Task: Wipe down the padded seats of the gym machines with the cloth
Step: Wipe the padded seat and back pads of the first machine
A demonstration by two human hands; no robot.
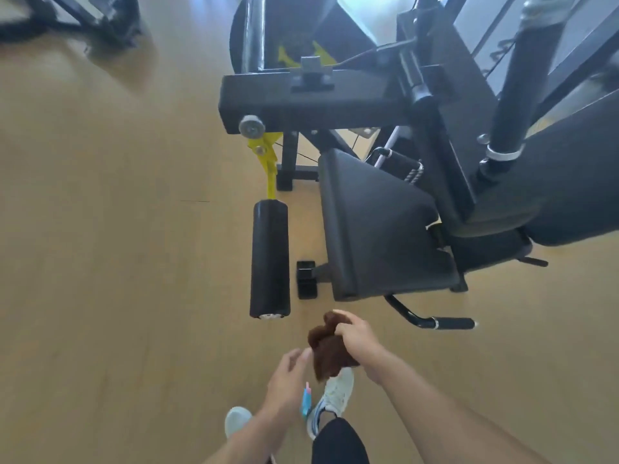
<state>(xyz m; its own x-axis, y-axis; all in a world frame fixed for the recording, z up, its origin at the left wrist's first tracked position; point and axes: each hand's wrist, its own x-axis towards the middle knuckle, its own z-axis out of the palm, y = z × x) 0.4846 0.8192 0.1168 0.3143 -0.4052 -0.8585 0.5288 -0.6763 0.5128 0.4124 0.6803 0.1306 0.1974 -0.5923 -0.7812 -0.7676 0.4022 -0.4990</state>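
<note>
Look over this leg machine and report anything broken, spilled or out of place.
Nothing stands out. The padded seat and foam roller look intact, and the floor shows no spill. The brown cloth is bunched in the right hand.

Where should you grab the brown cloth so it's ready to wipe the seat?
Probably around its bunched top, coming from the right, as the right hand already does. The cloth hangs loose below that grip, leaving a free flap to press on the seat. The left hand is beside its lower edge and could spread it.
</note>
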